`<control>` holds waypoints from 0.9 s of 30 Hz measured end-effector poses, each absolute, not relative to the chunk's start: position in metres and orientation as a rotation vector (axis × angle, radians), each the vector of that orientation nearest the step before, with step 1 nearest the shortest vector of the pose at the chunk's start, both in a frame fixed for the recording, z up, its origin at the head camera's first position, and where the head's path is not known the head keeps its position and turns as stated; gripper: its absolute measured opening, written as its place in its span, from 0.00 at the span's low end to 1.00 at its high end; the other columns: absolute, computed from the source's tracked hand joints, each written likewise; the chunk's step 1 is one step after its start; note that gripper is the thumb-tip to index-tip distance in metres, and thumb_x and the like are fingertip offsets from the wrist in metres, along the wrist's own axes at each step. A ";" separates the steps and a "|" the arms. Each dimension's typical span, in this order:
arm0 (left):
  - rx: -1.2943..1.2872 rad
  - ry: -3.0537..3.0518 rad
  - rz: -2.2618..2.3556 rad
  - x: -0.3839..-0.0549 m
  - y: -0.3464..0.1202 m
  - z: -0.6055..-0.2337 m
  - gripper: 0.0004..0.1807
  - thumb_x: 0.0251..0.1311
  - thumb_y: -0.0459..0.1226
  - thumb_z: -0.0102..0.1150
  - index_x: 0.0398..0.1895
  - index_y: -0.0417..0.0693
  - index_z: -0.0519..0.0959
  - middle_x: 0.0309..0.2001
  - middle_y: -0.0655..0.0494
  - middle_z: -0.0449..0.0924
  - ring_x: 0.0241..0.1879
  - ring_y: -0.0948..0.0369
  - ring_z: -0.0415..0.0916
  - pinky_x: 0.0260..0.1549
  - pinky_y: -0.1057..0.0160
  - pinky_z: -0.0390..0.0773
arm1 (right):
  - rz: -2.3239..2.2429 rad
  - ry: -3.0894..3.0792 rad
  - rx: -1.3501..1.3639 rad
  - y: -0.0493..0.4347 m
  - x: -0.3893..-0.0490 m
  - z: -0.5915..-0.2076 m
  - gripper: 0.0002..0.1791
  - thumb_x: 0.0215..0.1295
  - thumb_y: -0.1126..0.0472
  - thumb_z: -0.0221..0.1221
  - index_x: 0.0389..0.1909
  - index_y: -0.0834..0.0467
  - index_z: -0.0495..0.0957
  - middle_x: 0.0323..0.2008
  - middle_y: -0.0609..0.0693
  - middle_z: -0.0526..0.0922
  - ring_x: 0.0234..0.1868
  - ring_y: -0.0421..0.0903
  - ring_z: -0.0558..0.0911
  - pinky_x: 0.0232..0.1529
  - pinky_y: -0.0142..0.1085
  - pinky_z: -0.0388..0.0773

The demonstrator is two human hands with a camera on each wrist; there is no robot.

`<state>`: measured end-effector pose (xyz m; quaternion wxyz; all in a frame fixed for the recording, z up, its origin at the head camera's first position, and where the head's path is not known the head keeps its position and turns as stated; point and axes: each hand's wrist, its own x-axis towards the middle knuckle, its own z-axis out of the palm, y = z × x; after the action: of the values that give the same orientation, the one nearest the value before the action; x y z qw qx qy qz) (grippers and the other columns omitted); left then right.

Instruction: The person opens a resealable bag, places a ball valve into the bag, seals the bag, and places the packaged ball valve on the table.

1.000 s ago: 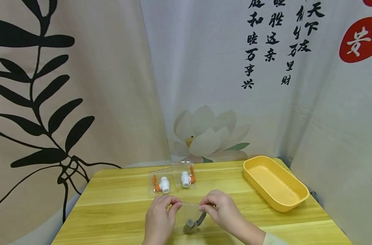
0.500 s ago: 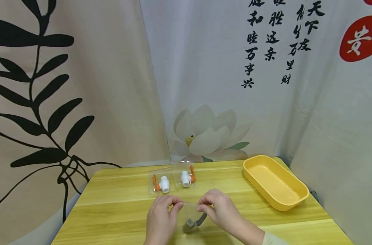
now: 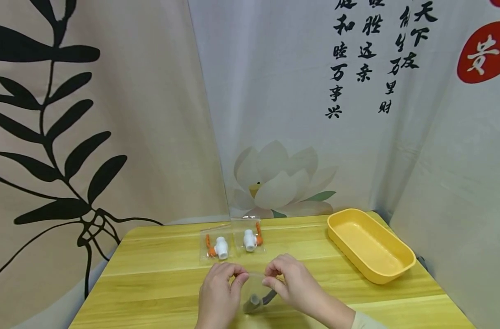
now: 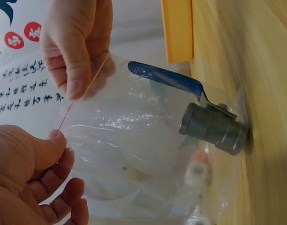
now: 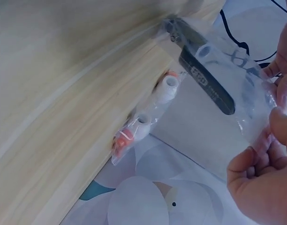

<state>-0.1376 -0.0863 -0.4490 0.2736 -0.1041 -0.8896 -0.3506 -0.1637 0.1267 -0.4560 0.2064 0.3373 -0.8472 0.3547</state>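
A clear plastic zip bag (image 4: 124, 122) hangs upright between my two hands. Inside its lower end lies a grey ball valve (image 4: 214, 126) with a dark blue lever handle (image 4: 167, 77), down at the tabletop. My left hand (image 3: 221, 292) pinches one side of the bag's top edge between thumb and index finger. On the other side, my right hand (image 3: 293, 283) pinches the same edge, fingers curled. A red line (image 4: 66, 116) runs along the bag's mouth in the left wrist view. Whether the mouth is parted, I cannot tell.
Beyond my hands lie two small clear bags, the left bag (image 3: 215, 246) and the right bag (image 3: 250, 238), each with a white valve with an orange handle. A yellow tray (image 3: 371, 246) stands at the right of the wooden table (image 3: 151, 283). Printed curtains hang behind.
My hands have come slightly closer together, narrowing the stretch of bag edge between them. The bagged valve has shifted a little to the left.
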 end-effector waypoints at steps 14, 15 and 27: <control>-0.360 -2.369 -0.894 -0.135 -0.083 -0.451 0.09 0.57 0.38 0.77 0.29 0.60 0.84 0.34 0.71 0.86 0.39 0.68 0.78 0.37 0.66 0.79 | 0.899 -2.443 0.944 0.120 -0.161 -0.451 0.08 0.68 0.58 0.69 0.32 0.49 0.78 0.31 0.36 0.80 0.36 0.30 0.71 0.35 0.25 0.75; -0.365 -2.360 -0.892 -0.135 -0.084 -0.451 0.09 0.57 0.37 0.78 0.29 0.60 0.84 0.34 0.71 0.86 0.39 0.68 0.78 0.36 0.66 0.79 | 0.930 -2.460 0.942 0.120 -0.160 -0.450 0.08 0.69 0.57 0.69 0.33 0.48 0.79 0.32 0.36 0.81 0.37 0.31 0.73 0.36 0.25 0.76; -0.400 -2.338 -0.885 -0.134 -0.080 -0.454 0.09 0.56 0.40 0.78 0.29 0.61 0.83 0.32 0.74 0.83 0.40 0.69 0.79 0.38 0.63 0.80 | 0.958 -2.318 1.010 0.117 -0.160 -0.451 0.10 0.66 0.62 0.71 0.29 0.50 0.79 0.28 0.38 0.82 0.34 0.30 0.73 0.34 0.23 0.76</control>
<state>-0.1340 -0.0803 -0.4541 0.3002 -0.1508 -0.8810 -0.3333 -0.1598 0.1166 -0.4506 0.2170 0.3647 -0.8368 0.3460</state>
